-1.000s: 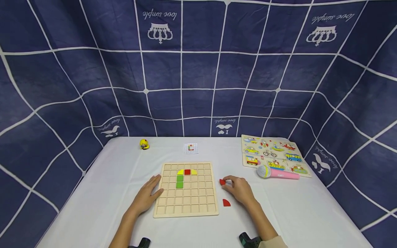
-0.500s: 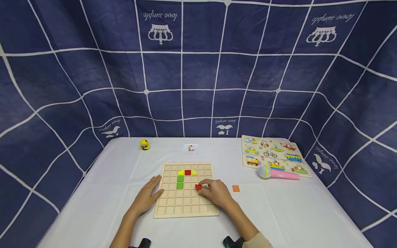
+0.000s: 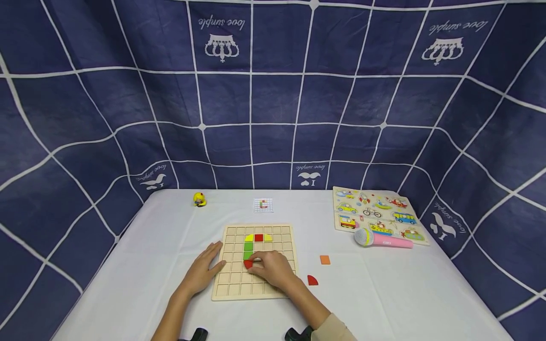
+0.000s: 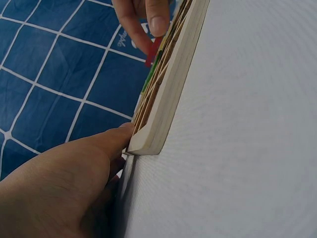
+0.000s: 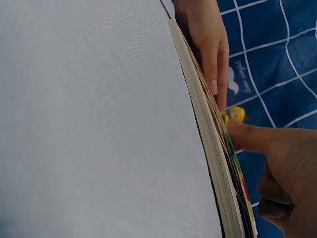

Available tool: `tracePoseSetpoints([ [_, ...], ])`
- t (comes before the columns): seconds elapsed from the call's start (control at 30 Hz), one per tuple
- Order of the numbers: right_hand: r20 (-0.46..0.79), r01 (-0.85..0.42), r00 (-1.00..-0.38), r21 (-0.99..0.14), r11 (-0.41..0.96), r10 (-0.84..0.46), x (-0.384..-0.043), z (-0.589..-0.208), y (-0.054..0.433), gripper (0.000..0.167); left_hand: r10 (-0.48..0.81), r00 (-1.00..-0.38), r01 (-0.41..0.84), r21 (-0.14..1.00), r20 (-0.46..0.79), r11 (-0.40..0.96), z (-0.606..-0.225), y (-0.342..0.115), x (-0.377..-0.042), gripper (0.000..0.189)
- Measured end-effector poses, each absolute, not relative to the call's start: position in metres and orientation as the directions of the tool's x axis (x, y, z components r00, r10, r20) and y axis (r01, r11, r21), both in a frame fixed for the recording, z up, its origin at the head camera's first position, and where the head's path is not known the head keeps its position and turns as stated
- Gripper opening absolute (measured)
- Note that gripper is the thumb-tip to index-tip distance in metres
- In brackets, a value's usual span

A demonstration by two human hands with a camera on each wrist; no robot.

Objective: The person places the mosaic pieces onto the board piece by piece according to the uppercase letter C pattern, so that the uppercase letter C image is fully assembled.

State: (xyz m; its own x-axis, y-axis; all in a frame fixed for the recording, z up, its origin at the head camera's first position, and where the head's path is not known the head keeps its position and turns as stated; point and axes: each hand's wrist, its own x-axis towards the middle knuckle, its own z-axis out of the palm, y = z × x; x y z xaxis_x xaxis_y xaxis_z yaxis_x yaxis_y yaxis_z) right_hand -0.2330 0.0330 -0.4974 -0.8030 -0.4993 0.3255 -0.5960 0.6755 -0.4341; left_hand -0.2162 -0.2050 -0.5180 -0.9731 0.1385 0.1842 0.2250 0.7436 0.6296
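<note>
Right hand [image 3: 274,269]'s pinching a red quarter-circle [image 3: 248,264] at the wooden grid board [image 3: 234,278], five tiles [image 3: 248,246] in, two loose pieces [image 3: 325,260] waiting right.

- A curtained-off tabletop setting, building type unclear.
- Navy gridded cloth [image 3: 273,99] (its upper "love simple" lettering [image 3: 221,22] upside down) hangs far, left and right.
- A white-covered table [image 3: 384,293] fills the near side.
</note>
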Motion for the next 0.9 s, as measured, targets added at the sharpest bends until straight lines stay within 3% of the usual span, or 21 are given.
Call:
tracePoseSetpoints([
  [0.43,0.33,-0.597,-0.802,-0.4,0.696,-0.498,-0.233,-0.499,0.029,0.026,0.136,-0.975,0.218,0.623,0.177,0.752,-0.517,-0.205,-0.217,0.06],
  [0.9,0.341,-0.501,-0.865,-0.568,0.653,-0.367,-0.231,-0.49,0.081,0.026,0.145,-0.977,0.212,0.632,0.157,0.745,-0.519,-0.205,-0.219,0.061],
])
